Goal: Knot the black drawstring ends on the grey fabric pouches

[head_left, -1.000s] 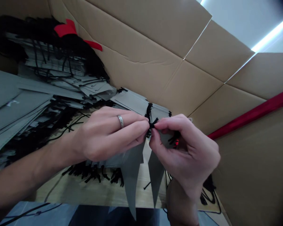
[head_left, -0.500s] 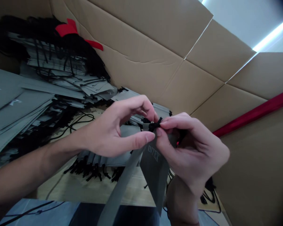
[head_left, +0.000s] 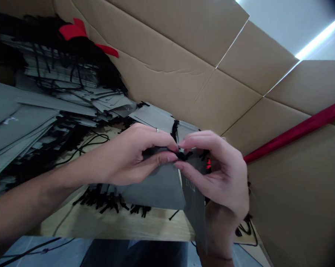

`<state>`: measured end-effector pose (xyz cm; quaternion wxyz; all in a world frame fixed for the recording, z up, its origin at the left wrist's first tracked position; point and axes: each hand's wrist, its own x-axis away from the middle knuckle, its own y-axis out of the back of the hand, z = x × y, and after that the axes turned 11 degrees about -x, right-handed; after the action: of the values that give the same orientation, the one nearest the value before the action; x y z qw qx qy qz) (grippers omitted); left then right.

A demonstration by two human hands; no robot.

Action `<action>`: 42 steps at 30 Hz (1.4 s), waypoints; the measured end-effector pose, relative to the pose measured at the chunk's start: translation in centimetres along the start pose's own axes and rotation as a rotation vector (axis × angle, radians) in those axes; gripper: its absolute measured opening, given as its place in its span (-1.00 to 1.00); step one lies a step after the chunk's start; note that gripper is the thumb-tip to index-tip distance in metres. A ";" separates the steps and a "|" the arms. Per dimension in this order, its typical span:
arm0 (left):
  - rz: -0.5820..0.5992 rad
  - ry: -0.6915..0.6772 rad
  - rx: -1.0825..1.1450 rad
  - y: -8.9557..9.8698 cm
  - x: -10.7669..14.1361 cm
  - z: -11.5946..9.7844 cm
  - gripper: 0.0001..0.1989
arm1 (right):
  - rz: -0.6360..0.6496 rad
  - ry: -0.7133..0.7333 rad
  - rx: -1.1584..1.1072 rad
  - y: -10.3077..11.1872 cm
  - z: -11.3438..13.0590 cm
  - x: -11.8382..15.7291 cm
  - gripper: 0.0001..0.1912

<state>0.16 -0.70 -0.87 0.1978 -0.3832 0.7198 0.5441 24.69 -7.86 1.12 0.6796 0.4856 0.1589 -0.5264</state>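
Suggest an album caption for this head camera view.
Left hand and right hand at a black cord, with grey pouches piled nearby.

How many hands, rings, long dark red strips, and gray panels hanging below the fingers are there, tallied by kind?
Hands, left hand and right hand: 2
Gray panels: 2
Ring: 1
Dark red strip: 1
Total: 6

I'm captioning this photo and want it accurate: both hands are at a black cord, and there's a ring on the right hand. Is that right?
Not quite: the ring is on the left hand, as the head view shows, not the right hand. Both hands are indeed at a black cord.
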 end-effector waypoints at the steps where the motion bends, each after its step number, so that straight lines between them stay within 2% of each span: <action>1: 0.002 0.002 -0.006 -0.1 0.1 0.0 -0.85 | 0.018 0.004 -0.008 0.0 -0.1 -0.1 -0.61; 4: -0.005 0.006 -0.028 -0.2 0.3 0.3 -0.83 | 0.024 -0.019 -0.022 -0.4 -0.3 -0.2 -0.71; 9: 0.054 -0.017 -0.023 0.3 0.4 0.2 -0.83 | -0.018 -0.100 -0.046 -0.9 -0.1 0.0 -0.79; 13: 0.123 -0.032 -0.014 1.5 0.2 -0.3 -0.77 | -0.051 -0.122 -0.023 -1.2 0.0 0.0 -0.76; 19: 0.235 -0.011 0.094 3.2 -0.1 -0.6 -0.73 | -0.070 -0.170 -0.153 -2.0 0.3 0.0 -0.71; 24: 0.193 0.030 0.069 2.7 -0.1 -0.7 -0.78 | -0.072 -0.156 -0.131 -2.1 0.4 0.1 -0.74; 27: 0.196 0.007 0.058 2.1 -0.1 -0.5 -0.78 | -0.068 -0.104 -0.154 -2.0 0.3 0.1 -0.72; 30: 0.189 -0.043 0.033 1.9 -0.1 -0.5 -0.74 | -0.075 -0.114 -0.148 -1.9 0.3 0.0 -0.74; 34: 0.123 -0.105 -0.025 1.9 0.0 -0.9 -0.70 | -0.111 -0.190 -0.189 -2.0 0.4 0.0 -0.69; 39: -0.027 -0.165 -0.004 1.4 0.2 -0.9 -0.71 | -0.169 -0.210 -0.285 -2.1 0.8 0.1 -0.66; 42: -0.030 -0.152 0.024 1.4 0.0 -0.9 -0.73 | -0.223 -0.207 -0.264 -2.1 1.0 0.1 -0.71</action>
<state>-0.82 -1.39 0.27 0.2646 -0.3493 0.7032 0.5599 22.57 -8.67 0.47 0.6877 0.3150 0.2085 -0.6200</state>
